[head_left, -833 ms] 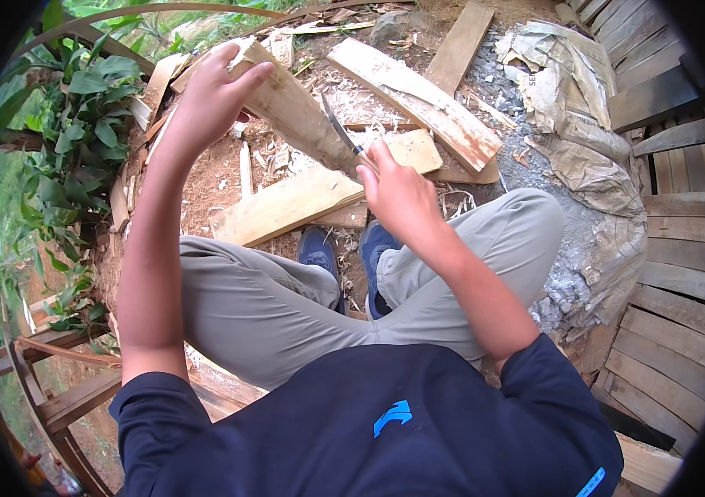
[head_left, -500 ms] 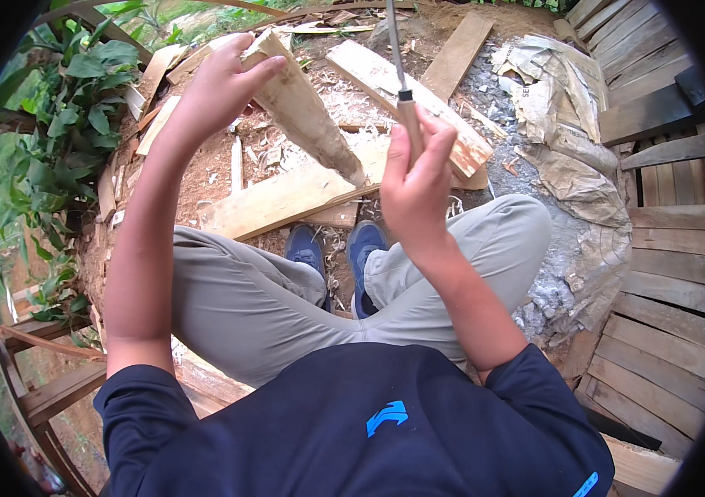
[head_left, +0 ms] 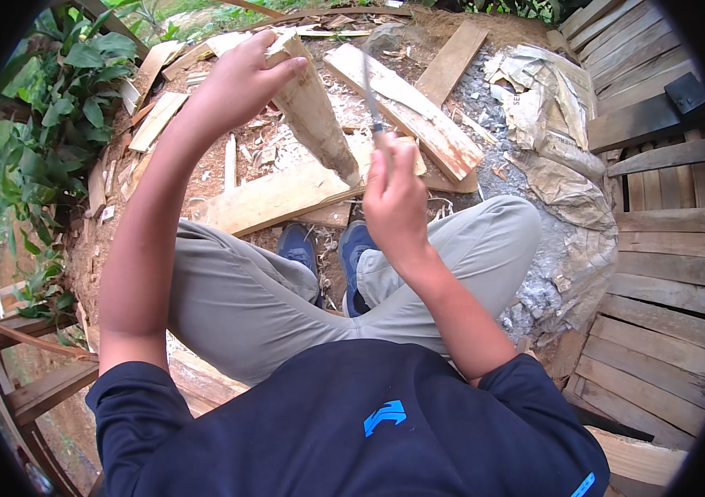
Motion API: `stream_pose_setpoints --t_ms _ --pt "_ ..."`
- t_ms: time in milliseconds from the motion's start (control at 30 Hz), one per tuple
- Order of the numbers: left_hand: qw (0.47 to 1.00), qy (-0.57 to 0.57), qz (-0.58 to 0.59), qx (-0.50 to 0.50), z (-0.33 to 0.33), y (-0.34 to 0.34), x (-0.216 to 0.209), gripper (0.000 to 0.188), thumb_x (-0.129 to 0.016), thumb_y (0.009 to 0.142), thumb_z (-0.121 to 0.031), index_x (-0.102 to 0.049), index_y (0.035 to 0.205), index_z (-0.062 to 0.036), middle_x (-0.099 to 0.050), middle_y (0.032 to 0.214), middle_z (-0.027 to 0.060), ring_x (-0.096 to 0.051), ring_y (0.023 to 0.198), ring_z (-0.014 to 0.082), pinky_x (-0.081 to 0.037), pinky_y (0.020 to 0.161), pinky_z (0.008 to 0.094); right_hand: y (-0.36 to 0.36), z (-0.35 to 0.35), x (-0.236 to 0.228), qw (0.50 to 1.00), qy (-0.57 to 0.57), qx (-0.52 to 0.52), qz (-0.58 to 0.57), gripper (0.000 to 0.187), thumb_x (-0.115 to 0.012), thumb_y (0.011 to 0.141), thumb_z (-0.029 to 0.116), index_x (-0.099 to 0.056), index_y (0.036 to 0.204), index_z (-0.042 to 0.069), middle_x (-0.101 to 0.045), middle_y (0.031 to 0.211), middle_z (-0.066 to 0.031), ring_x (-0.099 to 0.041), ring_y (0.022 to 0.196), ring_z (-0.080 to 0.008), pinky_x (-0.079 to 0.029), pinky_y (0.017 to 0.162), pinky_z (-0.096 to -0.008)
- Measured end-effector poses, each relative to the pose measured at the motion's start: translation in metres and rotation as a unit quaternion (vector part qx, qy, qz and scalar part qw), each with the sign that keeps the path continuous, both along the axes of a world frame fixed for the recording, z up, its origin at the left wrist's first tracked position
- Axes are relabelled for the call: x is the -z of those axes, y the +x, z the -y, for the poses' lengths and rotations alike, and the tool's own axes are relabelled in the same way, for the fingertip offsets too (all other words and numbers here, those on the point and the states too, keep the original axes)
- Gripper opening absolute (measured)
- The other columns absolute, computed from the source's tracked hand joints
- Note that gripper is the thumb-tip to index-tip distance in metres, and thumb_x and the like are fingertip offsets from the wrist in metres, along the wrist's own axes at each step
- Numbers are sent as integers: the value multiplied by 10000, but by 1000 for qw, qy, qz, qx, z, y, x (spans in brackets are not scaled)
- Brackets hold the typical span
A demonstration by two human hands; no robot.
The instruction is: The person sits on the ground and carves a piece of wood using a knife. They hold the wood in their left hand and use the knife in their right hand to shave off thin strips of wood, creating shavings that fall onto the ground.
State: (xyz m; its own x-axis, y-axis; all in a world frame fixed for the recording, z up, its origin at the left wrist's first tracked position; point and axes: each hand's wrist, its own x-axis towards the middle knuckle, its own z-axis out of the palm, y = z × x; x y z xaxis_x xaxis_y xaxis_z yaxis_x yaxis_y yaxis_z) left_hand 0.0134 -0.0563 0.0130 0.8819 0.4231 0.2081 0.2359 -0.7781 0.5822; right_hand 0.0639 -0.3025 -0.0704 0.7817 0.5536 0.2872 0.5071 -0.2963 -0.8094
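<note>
My left hand (head_left: 251,79) grips the upper end of a rough, pale piece of wood (head_left: 312,112), with the thumb across its top. The piece tilts, and its narrower lower end meets a flat board (head_left: 282,197) on the ground. In my right hand (head_left: 398,195) is the handle of a long-bladed knife (head_left: 371,91). Its blade points up and away from me, slightly smeared by motion, just right of the wood piece. Any contact between blade and wood cannot be made out.
Wood shavings and offcuts cover the ground ahead. Two planks (head_left: 406,108) (head_left: 454,62) lie beyond my right hand. A crumpled sack (head_left: 547,108) and grey ash (head_left: 526,290) lie to the right, by a slatted wooden wall (head_left: 667,290). Leafy plants (head_left: 79,91) stand at the left.
My right hand has moved left and down with the knife, bringing the blade nearer the wood piece. The wood piece has shifted slightly right and stands a little steeper.
</note>
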Motion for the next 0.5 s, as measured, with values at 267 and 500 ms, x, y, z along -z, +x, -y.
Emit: stream_pose_setpoints --t_ms 267,500 --pt "993 -93 -60 -28 15 -7 -21 792 -654 975 -428 -370 1468 123 -690 1046 241 -725 722 201 -565 564 309 1 0 -42 996 -18 52 72 208 -546 1021 181 -467 1155 43 -709 855 -244 -693 727 -461 -533 615 -546" --pt "988 -115 -70 -81 18 4 -15 486 -601 1007 -332 -439 1186 89 -681 987 257 -742 691 245 -598 526 323 4 -4 7 971 -235 -50 -13 219 -530 1026 171 -491 1200 45 -706 914 -274 -700 830 -465 -558 689 -530"
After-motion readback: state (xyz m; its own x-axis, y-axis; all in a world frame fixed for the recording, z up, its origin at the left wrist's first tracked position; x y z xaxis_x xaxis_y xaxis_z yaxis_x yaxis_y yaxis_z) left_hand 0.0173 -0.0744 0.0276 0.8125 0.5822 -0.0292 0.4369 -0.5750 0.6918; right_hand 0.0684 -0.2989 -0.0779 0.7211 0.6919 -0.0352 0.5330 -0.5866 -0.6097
